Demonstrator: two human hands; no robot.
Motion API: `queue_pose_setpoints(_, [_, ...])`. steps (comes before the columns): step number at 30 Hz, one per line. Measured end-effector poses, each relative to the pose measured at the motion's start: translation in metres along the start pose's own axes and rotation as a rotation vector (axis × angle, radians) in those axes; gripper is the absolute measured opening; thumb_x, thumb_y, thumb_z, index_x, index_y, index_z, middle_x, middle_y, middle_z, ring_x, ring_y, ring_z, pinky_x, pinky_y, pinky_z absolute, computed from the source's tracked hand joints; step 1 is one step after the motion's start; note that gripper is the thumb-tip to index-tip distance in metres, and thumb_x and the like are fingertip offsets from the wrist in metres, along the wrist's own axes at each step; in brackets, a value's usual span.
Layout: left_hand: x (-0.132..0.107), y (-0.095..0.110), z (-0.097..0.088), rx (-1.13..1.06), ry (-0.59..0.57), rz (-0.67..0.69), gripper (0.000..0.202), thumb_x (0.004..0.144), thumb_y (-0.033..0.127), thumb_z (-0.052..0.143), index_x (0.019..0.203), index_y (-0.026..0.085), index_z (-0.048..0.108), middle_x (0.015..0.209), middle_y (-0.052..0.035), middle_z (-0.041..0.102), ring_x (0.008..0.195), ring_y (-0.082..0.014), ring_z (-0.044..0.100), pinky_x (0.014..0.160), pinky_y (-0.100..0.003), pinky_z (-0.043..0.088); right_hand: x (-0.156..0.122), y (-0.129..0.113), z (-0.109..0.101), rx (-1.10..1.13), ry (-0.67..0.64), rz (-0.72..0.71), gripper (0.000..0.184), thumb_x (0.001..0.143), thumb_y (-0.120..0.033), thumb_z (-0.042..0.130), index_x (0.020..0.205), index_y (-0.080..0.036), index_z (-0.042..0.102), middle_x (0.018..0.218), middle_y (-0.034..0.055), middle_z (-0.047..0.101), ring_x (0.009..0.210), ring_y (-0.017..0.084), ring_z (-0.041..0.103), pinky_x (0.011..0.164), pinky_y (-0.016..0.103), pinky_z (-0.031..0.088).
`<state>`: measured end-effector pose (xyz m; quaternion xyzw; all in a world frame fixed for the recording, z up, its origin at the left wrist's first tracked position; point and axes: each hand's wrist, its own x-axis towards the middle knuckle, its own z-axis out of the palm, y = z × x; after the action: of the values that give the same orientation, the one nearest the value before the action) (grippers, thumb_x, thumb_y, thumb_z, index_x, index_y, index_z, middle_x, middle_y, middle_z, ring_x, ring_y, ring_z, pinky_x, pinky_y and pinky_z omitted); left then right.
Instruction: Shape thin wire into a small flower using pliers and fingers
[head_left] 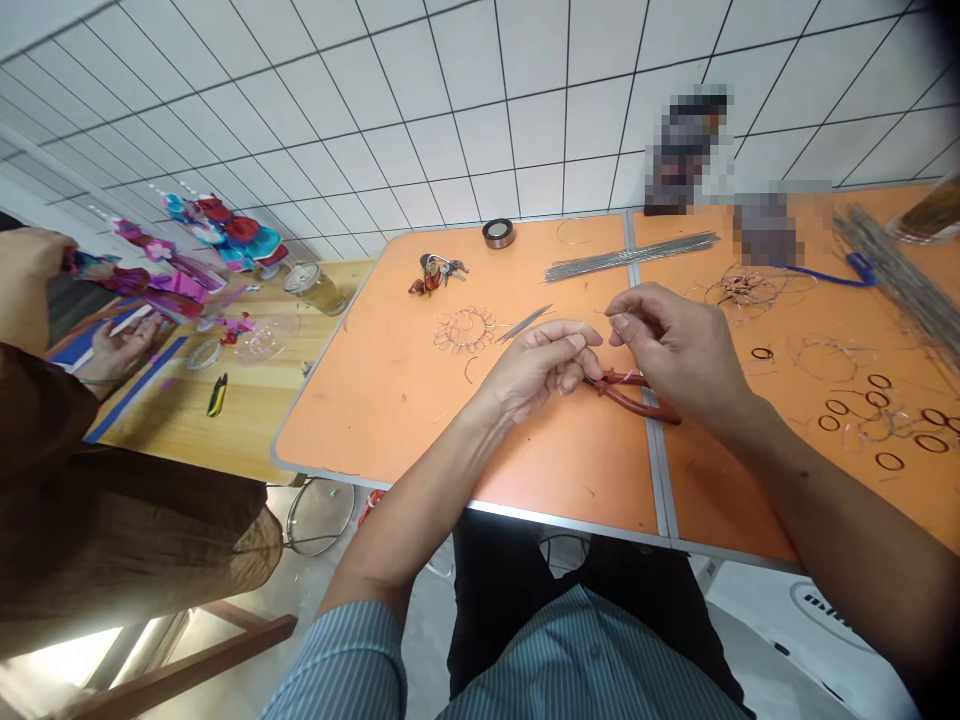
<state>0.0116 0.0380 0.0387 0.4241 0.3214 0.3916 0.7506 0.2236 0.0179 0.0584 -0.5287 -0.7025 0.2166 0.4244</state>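
Note:
My left hand and my right hand meet over the middle of an orange table. Both are closed in a pinch with the fingertips almost touching, seemingly on a very fine wire that is too thin to make out. Red-handled pliers lie on the table right under my hands. A coiled wire flower shape lies just beyond my left hand, with a few short metal rods beside it.
A bundle of straight metal rods, a tape roll, a bunch of keys, tangled copper wire and several dark rings lie about. On the wooden table at left, another person's hand works near colourful dolls and a jar.

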Motion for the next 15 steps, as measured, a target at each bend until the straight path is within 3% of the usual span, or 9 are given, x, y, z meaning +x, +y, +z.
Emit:
queue_pose_setpoints(8, [0.004, -0.015, 0.003, 0.172, 0.112, 0.186, 0.023, 0.099, 0.038, 0.087, 0.100, 0.016, 0.081, 0.077, -0.0029, 0.081, 0.052, -0.0075, 0.057, 0.055, -0.023, 0.045, -0.002, -0.018, -0.002, -0.208, -0.058, -0.050, 0.016, 0.095, -0.018, 0.066, 0.092, -0.029, 0.076, 0.058, -0.0026, 0.062, 0.056, 0.020, 0.055, 0.062, 0.036, 0.036])
queue_pose_setpoints(15, [0.004, -0.021, 0.010, 0.254, 0.163, 0.275, 0.019, 0.105, 0.034, 0.083, 0.098, 0.017, 0.084, 0.078, -0.0019, 0.081, 0.056, -0.0082, 0.063, 0.058, -0.023, 0.052, -0.003, -0.023, -0.003, -0.192, -0.039, -0.011, 0.014, 0.093, -0.017, 0.067, 0.088, -0.029, 0.074, 0.059, -0.0029, 0.064, 0.052, 0.019, 0.057, 0.060, 0.036, 0.036])
